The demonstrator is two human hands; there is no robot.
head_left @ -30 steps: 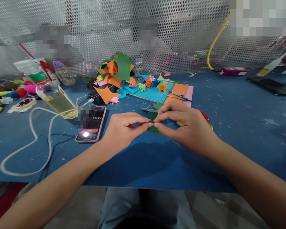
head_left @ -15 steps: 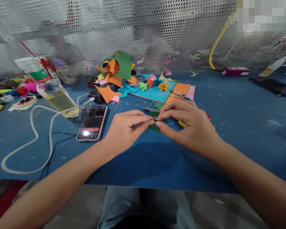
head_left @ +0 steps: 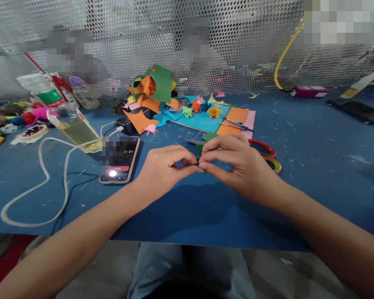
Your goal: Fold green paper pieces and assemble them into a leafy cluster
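Note:
A small piece of green paper (head_left: 199,148) is pinched between the fingertips of both hands, mostly hidden by them. My left hand (head_left: 165,168) holds it from the left with thumb and forefinger. From the right, my right hand (head_left: 241,170) grips it, fingers curled and thumb pressed in. Just behind the right hand lie scissors (head_left: 263,145) with red and yellow handles, partly covered. Another green paper scrap (head_left: 210,136) rests beyond the scissor blades.
A lit phone (head_left: 121,161) and a white cable (head_left: 39,182) lie left. Behind are folded paper flowers, including a yellow-orange one (head_left: 214,111), blue sheets (head_left: 190,120), tweezers (head_left: 237,123) and a pile of orange and green cutouts (head_left: 163,85). A perforated metal panel (head_left: 137,37) stands behind.
My fingers have curled tighter round the green paper, and less of it shows. The right hand has shifted slightly, uncovering more of the scissor handles.

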